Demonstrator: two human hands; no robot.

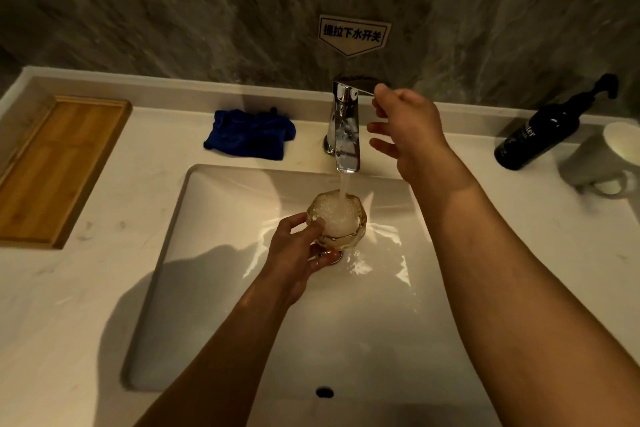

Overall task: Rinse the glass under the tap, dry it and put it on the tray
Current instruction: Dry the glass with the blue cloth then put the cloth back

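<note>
Head view: the left hand (294, 253) is wrapped tight around the glass (337, 218) mid-frame, under the running tap (344, 128). The right hand (405, 128), fingers apart, touches the tap lever. The wooden tray (55, 166) sits far left, the blue cloth (249, 133) beside the tap.

We are standing at a bathroom washstand: a white rectangular basin (221, 288) sunk into a pale marbled table (69, 305), with a chrome lever tap (344, 128) running. Grey veined stone wall (173, 10) behind carries a Chinese-lettered drain sign (354, 34), and a black pump bottle (543, 133) stands nearby.
</note>
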